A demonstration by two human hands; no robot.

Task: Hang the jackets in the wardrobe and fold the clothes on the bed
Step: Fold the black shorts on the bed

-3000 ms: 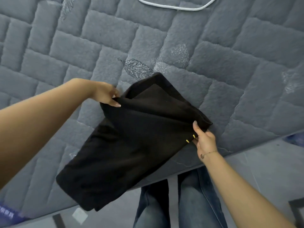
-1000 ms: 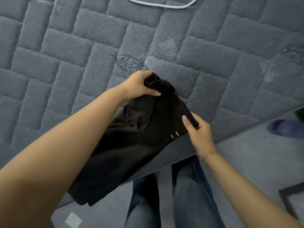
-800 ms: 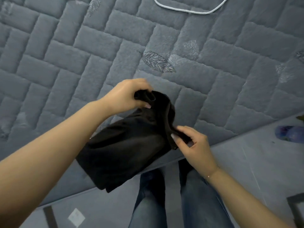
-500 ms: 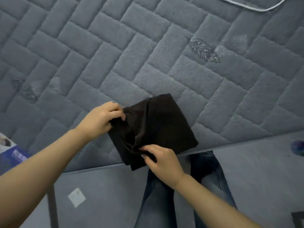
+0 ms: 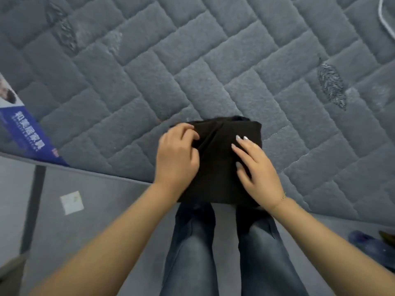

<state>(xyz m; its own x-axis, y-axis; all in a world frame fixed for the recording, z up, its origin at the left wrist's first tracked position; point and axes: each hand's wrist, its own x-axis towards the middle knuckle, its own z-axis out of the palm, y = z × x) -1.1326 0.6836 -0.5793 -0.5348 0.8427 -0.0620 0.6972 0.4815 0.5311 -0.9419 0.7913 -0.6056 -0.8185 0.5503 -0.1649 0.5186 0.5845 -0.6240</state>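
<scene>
A grey quilted mattress (image 5: 213, 67) with a brick-like stitched pattern fills most of the view, its near edge running across the middle. On that near edge, right in front of the person's blue jeans (image 5: 224, 253), lies a black fabric garment (image 5: 220, 165) folded into a compact square; its near side hangs slightly past the mattress edge. The right hand (image 5: 256, 169) lies flat on the right half of the bundle, fingers straight and spread, pressing it down. The left hand (image 5: 176, 154) sits on the left half with its fingers curled, pinching a ridge of cloth near the far left corner (a crease still stands there). At the far left lies a blue printed booklet (image 5: 25, 127), and a white cord (image 5: 384, 20) loops at the far right.

The risk, as I judge it, is the bundle sliding off the near edge or springing open if the left hand tugs the crease while the right hand lifts.
</scene>
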